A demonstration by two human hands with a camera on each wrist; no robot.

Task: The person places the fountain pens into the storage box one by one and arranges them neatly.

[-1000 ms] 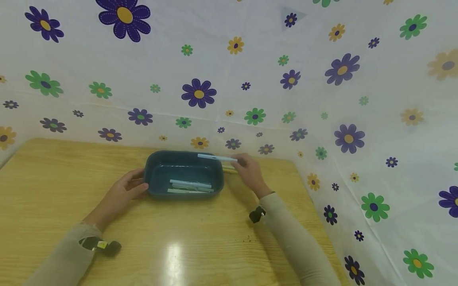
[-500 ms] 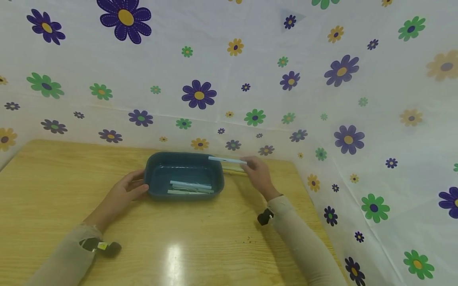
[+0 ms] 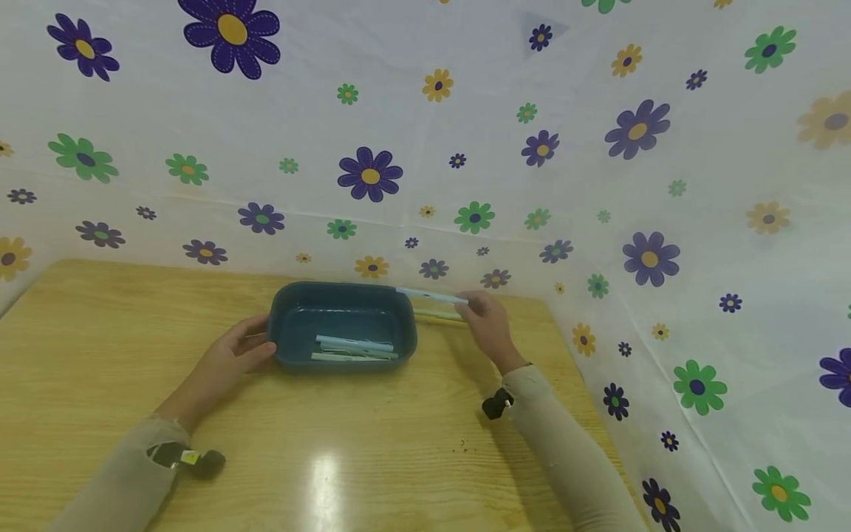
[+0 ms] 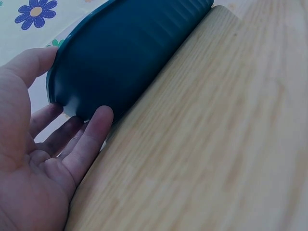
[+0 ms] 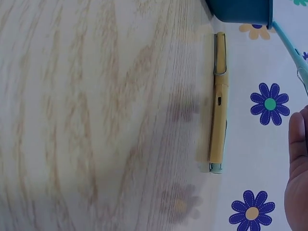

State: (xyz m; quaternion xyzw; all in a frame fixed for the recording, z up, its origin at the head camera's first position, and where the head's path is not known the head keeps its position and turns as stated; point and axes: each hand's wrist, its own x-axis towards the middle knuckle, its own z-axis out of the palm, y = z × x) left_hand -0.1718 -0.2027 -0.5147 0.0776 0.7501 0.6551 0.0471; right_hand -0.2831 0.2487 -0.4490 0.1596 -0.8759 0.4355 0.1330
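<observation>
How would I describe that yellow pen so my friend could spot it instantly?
On the wooden table, find the dark blue-green bin. Just past its right end, lying flat, is the yellow pen with a wire clip. Its color sets it apart from the pale green pen peeking out beside it and the light blue pen held in the right hand.

You had a yellowish wood-grain table (image 3: 385,428) in front of you, a bright glare patch (image 3: 324,480) near its close edge, dark specks (image 3: 460,446) right of that. White sheeting (image 3: 405,44), daisy-printed in purple, green and orange, hung behind and to your right.
</observation>
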